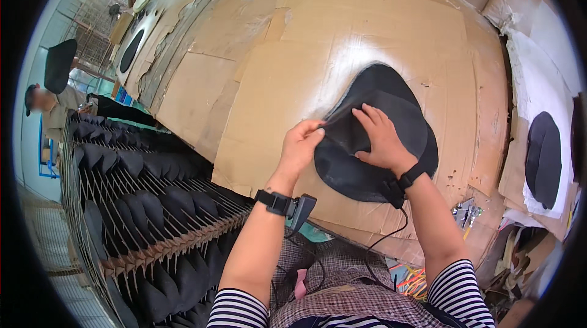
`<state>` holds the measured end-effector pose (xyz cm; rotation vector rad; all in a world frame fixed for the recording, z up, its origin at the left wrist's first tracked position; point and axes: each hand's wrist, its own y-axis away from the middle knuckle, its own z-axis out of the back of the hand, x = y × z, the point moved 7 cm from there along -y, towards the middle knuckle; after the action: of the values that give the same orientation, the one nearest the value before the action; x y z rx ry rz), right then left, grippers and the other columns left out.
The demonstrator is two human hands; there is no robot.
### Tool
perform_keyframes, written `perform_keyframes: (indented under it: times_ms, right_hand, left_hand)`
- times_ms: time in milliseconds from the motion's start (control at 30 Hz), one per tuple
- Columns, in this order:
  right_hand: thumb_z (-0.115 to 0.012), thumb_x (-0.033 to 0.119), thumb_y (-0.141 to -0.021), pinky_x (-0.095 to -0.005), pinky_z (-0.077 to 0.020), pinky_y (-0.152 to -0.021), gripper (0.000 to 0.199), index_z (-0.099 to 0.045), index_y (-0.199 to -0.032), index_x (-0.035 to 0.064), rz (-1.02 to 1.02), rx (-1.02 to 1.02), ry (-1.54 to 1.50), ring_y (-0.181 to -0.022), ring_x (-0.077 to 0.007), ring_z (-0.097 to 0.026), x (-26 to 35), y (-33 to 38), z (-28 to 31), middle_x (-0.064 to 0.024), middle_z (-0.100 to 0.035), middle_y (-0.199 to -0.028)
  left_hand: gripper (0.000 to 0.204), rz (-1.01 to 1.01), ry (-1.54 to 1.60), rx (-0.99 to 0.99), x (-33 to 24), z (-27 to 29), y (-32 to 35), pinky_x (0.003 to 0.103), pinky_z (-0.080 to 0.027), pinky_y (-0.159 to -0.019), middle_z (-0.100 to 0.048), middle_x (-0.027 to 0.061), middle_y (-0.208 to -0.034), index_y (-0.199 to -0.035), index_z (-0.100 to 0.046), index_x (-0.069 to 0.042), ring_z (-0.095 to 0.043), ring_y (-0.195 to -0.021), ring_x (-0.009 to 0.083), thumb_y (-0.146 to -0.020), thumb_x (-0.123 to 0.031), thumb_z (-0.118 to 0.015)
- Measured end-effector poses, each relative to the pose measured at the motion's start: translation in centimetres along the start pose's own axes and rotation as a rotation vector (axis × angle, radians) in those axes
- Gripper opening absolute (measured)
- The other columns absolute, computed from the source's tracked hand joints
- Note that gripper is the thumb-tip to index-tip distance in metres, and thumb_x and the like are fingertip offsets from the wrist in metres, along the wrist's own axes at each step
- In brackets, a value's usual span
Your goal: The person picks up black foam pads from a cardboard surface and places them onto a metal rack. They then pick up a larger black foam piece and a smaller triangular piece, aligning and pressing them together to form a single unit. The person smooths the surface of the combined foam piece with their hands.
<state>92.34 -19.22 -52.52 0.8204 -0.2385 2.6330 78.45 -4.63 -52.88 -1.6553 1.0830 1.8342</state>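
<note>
Several flat black rounded pieces (400, 120) lie overlapping on the cardboard-covered table in front of me. They look like fabric or thin foam; the exact kind is unclear. My left hand (301, 149) pinches the left edge of the top piece between thumb and fingers. That edge is lifted a little, and the piece bends near my fingertips. My right hand (382, 140) rests on the same piece with its fingers spread, palm down. A black band with a small device is strapped to each wrist.
At the lower left stands a wire rack (147, 206) with rows of black pieces. Beyond it, a person (58, 108) is beside a raised black piece (60, 66). On the right, another black piece (543, 160) lies on white paper. A cable (400, 224) hangs from my right wrist.
</note>
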Motion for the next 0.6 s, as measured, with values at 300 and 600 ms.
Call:
perform_keyframes:
  times_ms: [300, 600]
  right_hand:
    - [-0.088, 0.020, -0.067, -0.0405, -0.0280, -0.118, 0.102, -0.033, -0.152, 0.0094, 0.204, 0.275, -0.631, -0.144, -0.0315, -0.030, 5.7, -3.8, 2.9, -0.0164, -0.035, -0.154]
    - [-0.065, 0.003, -0.089, -0.0298, -0.0495, -0.092, 0.034, -0.059, -0.123, 0.0020, -0.352, 0.069, -1.354, -0.104, -0.0130, -0.061, 5.8, -1.5, -0.1, -0.0027, -0.066, -0.115]
  left_hand:
    - [0.019, -0.049, 0.728, 0.434, -10.2, -0.1, 2.5, 0.035, -0.048, -0.095, -0.064, 0.0086, -0.116, -0.107, -0.063, 0.000, -0.060, -0.106, 0.0178, -0.096, -0.012, -0.053]
    - [0.023, 0.009, 0.279, -0.229, -4.8, 10.7, -0.4, 0.036, -0.048, -0.094, -0.064, 0.0104, -0.119, -0.115, -0.061, -0.005, -0.062, -0.107, 0.0206, -0.097, -0.019, -0.056]
